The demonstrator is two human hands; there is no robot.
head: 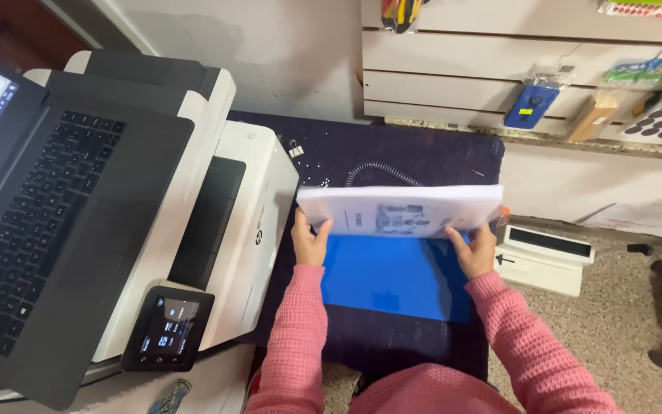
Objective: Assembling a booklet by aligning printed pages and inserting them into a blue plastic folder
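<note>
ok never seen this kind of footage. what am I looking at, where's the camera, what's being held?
One picture, taken by a camera on a person's head, looking down at their own hands in pink knit sleeves. The left hand and right hand grip the two ends of a thick stack of white paper, lifted above a blue sheet that lies on a dark mat. A coiled black binding spiral rests behind the stack. To the left stands a white printer with a small screen, and an open laptop sits on top of it. A white binding machine stands to the right.
</note>
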